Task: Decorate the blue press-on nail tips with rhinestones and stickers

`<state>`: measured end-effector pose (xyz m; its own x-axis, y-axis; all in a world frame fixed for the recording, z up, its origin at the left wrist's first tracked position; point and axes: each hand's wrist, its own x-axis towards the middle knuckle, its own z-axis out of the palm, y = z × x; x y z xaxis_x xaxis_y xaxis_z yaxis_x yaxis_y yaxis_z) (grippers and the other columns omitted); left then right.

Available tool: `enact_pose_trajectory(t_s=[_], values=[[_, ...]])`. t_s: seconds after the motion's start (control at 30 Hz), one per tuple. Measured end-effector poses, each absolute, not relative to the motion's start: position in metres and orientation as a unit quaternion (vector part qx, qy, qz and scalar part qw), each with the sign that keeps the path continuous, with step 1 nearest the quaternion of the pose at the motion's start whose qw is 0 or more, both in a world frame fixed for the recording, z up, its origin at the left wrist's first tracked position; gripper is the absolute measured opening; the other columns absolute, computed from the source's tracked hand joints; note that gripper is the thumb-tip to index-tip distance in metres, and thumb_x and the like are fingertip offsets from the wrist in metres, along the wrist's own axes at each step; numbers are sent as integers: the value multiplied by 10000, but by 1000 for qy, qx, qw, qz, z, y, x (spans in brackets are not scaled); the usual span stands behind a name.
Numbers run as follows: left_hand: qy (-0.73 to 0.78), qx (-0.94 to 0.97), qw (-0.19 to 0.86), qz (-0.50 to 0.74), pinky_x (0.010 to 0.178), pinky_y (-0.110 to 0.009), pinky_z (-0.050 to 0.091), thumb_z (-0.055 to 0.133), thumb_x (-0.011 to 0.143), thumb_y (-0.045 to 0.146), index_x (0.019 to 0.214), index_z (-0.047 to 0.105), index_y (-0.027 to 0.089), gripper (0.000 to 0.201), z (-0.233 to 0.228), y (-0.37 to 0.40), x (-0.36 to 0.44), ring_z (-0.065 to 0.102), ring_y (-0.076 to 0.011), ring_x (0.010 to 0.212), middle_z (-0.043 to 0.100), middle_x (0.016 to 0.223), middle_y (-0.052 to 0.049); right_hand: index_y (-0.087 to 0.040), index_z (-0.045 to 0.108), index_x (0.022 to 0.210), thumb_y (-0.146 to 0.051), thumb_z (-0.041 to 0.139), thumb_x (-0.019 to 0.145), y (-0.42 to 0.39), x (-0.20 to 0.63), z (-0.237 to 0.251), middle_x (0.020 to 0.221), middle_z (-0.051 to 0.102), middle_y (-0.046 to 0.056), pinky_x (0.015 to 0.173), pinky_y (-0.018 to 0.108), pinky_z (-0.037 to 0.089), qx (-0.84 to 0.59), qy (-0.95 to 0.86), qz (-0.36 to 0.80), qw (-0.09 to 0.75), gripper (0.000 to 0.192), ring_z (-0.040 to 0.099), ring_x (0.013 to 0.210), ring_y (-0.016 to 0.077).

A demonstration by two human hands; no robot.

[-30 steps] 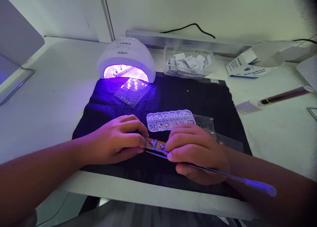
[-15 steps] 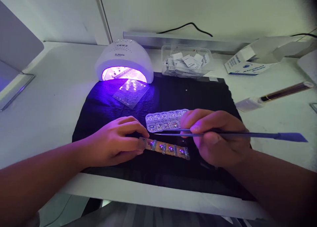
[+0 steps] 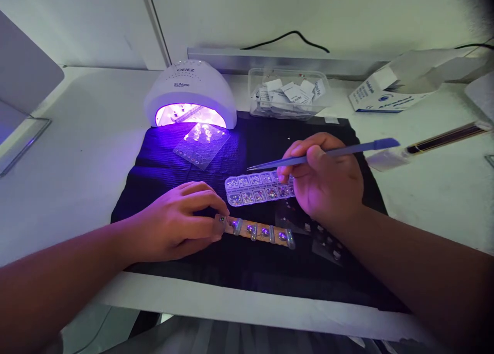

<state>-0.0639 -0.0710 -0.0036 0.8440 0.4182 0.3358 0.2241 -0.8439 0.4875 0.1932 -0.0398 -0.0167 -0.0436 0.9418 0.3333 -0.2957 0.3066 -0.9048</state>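
Note:
My left hand (image 3: pixel 185 220) is closed on the left end of a narrow tan strip (image 3: pixel 260 232), pinched between thumb and fingers. Raised bluish bands cross the strip, with shiny round studs between them. In my right hand (image 3: pixel 328 179) is a pair of tweezers (image 3: pixel 278 162), held like a pen and pointing left. Its tips hover over the back left part of a clear compartment case (image 3: pixel 250 189) filled with tiny rhinestones. Part of that case's right end is hidden by my right hand. Whether the tips hold a stone is too small to tell.
A glowing nail lamp (image 3: pixel 189 91) stands at the back left, a clear sticker sheet (image 3: pixel 203 145) before it. Behind the black mat (image 3: pixel 170 169) is a plastic tub (image 3: pixel 287 94) of sachets. An open carton (image 3: pixel 389 96) and a brush-like item (image 3: pixel 443 140) lie to the right.
My right hand has lifted the tweezers from near the strip up and back over the rhinestone case. The tweezers now slant upward to the right. My left hand keeps its hold on the strip.

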Motion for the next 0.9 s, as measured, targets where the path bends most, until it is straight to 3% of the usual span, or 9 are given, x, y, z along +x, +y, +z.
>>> enact_pose_trajectory(t_s=[0.33, 0.9], values=[[167, 942, 197, 214, 860, -370, 490, 553, 949, 184, 939, 604, 199, 54, -4, -70, -63, 587, -182, 977, 660, 1060, -55, -220, 618, 725, -405, 730, 800, -31, 200, -19, 588, 637, -33, 465, 240, 490, -338, -468, 553, 601, 228, 592, 501, 115], [162, 954, 145, 208, 845, -365, 451, 524, 966, 207, 972, 606, 214, 82, -1, -70, -65, 613, -172, 932, 693, 1059, -39, -215, 608, 727, -413, 709, 806, -32, 196, -19, 577, 627, -37, 457, 248, 471, -344, -467, 545, 606, 236, 575, 480, 112]])
